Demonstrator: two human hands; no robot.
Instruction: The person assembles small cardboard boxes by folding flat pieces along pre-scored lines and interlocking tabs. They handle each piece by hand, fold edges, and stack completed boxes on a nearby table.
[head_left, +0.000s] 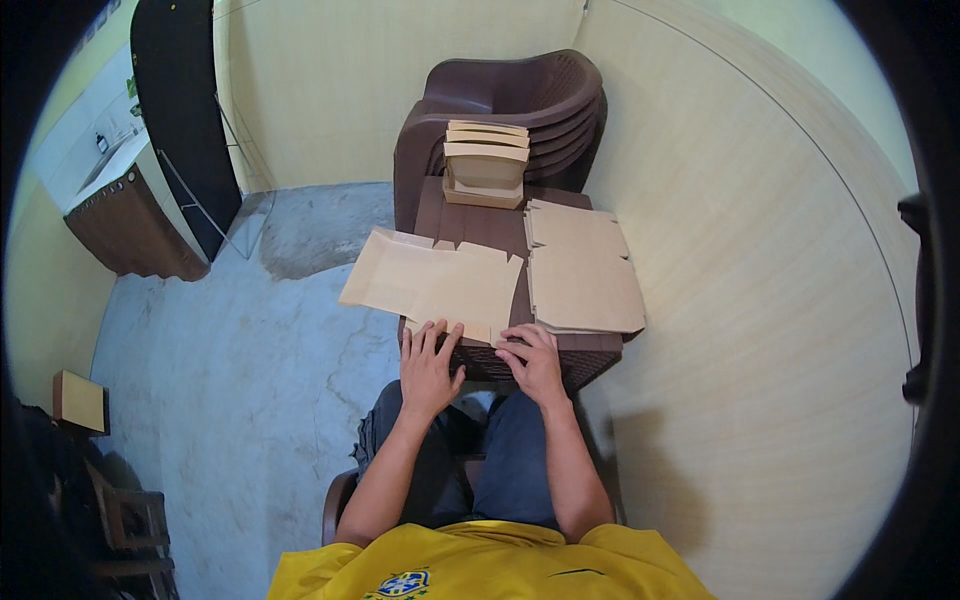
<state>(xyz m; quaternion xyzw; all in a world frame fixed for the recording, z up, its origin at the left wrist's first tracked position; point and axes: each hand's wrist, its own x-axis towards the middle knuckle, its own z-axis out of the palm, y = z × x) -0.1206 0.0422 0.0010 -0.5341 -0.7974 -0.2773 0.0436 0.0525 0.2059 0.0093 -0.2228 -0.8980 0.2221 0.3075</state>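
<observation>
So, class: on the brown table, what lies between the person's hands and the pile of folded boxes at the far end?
In the head view, flat cardboard sheets lie between the hands and the boxes, with a second stack beside them to the right.

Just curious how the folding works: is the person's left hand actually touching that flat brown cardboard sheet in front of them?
Touching. The head view shows the left hand with fingers spread, fingertips lying on the near edge of the flat cardboard sheet.

Cream walls (330, 90) enclose a grey concrete floor (250, 380), with stacked brown plastic chairs (540, 95) against them.
</observation>
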